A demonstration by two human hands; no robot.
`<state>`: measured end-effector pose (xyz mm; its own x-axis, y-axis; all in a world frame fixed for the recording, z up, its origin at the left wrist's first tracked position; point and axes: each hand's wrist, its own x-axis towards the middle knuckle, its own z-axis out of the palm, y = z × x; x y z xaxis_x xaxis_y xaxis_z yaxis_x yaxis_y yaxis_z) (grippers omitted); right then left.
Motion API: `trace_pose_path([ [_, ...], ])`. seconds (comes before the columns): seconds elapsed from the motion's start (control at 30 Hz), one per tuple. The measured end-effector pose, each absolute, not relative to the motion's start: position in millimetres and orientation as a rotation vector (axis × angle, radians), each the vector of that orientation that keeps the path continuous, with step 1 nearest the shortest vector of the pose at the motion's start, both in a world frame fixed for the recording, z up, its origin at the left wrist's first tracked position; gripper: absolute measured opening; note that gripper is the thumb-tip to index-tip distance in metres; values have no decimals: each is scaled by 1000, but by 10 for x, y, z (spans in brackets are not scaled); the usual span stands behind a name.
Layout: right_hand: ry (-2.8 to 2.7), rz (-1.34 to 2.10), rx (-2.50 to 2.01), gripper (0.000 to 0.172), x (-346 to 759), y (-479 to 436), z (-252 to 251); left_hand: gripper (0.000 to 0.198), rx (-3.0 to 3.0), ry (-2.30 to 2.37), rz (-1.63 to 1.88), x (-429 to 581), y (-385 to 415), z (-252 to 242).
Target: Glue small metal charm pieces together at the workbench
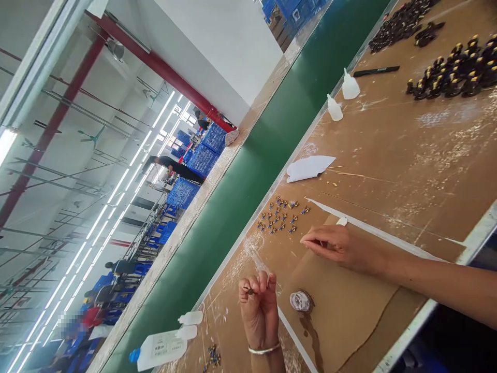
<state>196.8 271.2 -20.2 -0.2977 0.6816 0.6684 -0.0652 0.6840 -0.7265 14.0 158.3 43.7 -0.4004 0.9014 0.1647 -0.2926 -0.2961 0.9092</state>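
My left hand (259,308), with a silver bangle at the wrist, is closed, its fingertips pinching a tiny dark piece (250,291) above the brown tabletop. My right hand (334,244) hovers over a brown cardboard sheet (341,311) with thumb and fingers drawn together; anything between them is too small to make out. Just beyond that hand, several small blue-and-yellow figures (282,215) lie in loose rows. Between my hands and closer to me sits a small round tub (301,300) with whitish contents, a dark stain beside it.
A capped clear bottle (161,351) and white squeeze bottles (190,318) stand left, near more small figures (212,357). Farther right are white paper (309,168), two dropper bottles (350,85), a black pen (376,71) and dark pieces (452,77). A green belt (248,186) runs alongside; people work beyond.
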Motion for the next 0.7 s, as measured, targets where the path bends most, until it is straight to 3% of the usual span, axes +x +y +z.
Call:
trace_pose_path([
  [0.47,-1779,786,-519,16,1968,2718,-211,21,789,814,1827,86,1605,403],
  [0.7,-1767,830,-540,16,1966,2683,-250,17,819,854,2014,94,1185,423],
])
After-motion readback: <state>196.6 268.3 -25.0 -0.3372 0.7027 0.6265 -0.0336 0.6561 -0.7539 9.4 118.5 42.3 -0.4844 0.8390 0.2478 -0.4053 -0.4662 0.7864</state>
